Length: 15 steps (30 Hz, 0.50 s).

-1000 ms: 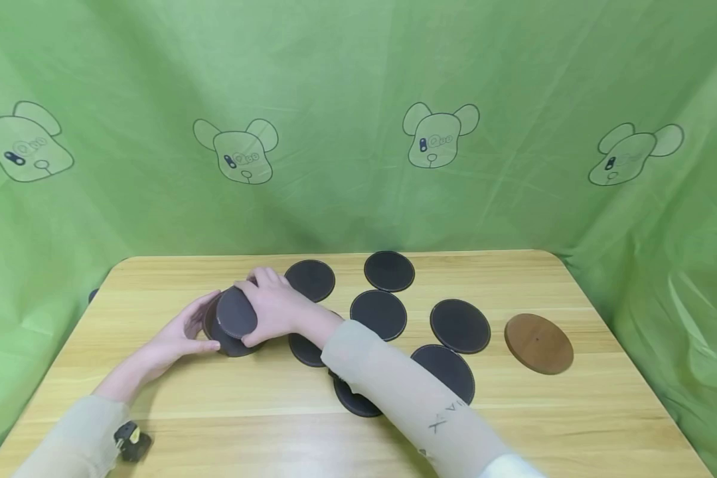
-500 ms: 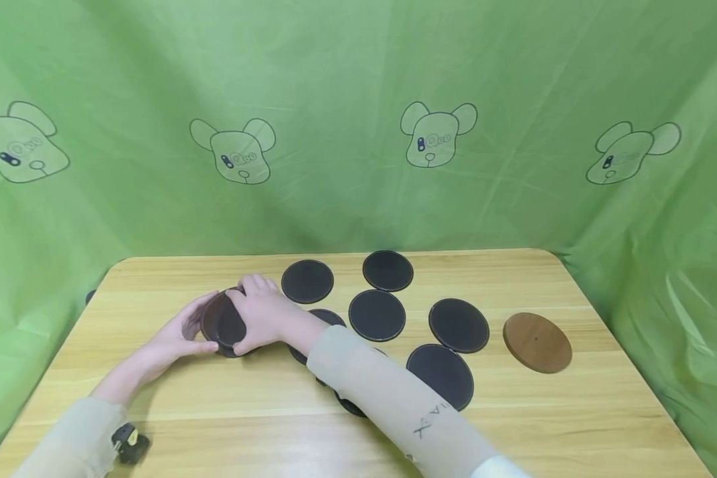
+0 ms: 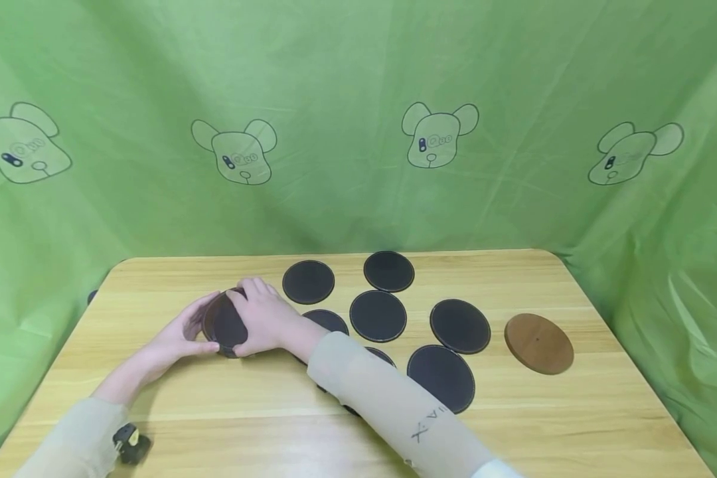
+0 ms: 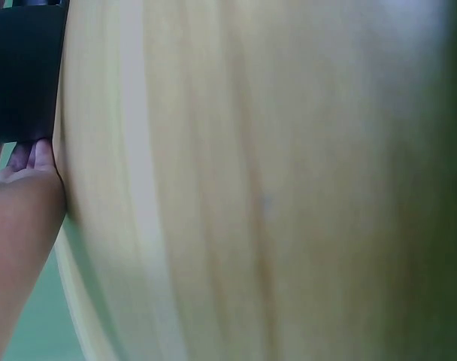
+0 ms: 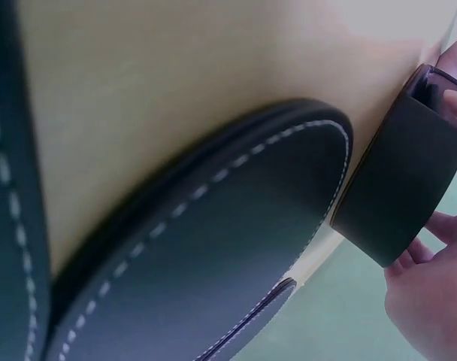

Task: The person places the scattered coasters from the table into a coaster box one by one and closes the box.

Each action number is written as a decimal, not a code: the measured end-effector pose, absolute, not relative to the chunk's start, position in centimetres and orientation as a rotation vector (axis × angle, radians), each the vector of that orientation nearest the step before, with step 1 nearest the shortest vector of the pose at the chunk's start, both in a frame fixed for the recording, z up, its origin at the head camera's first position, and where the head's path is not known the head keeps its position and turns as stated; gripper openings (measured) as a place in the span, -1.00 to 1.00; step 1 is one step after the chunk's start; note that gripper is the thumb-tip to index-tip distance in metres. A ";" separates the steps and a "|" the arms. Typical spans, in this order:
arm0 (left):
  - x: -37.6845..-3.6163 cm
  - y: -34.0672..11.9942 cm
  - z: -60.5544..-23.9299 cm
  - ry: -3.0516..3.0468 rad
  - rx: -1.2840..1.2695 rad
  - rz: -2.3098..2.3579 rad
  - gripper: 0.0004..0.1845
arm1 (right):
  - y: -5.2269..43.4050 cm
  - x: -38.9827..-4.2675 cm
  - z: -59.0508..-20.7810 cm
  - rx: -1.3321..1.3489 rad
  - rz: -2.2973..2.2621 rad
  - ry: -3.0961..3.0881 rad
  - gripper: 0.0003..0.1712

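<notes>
On the left of the table, my left hand (image 3: 176,335) grips a round dark holder (image 3: 211,318) with a brown inner wall. Its thumb lies along the near side, and its fingers go round the back. My right hand (image 3: 267,318) reaches across from the right and holds a round black coaster (image 3: 232,326) by its edge, within the holder's rim. The right hand covers part of the coaster. In the right wrist view, the holder (image 5: 397,177) shows a notch in its wall, with a fingertip at it. The left wrist view catches only the holder's dark side (image 4: 24,75).
Several stitched black coasters (image 3: 378,315) lie flat across the middle, some partly under the right sleeve (image 3: 388,405). A thick brown disc (image 3: 539,343) lies at the right. A small black device (image 3: 133,443) sits by the left sleeve. Green curtain (image 3: 346,199) borders the table.
My right hand has moved slightly left and down, bringing the coaster from above the holder to within its rim. Over the last half second little moves. My left hand keeps its grip.
</notes>
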<state>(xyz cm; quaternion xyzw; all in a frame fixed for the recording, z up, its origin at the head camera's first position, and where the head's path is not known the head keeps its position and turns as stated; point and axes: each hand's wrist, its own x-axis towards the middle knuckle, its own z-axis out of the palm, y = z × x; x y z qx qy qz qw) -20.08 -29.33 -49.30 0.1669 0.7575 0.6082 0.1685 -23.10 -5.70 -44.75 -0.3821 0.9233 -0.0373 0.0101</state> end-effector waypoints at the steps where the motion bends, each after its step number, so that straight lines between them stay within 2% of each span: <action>1: -20.1 -29.4 -49.3 2.154 0.475 1.732 0.11 | -5.7 -23.1 -44.8 -1.191 -0.119 2.881 0.28; 15: -20.2 -29.4 -49.4 2.153 0.499 1.740 0.09 | -4.5 -24.1 -44.3 -1.180 -0.338 2.819 0.11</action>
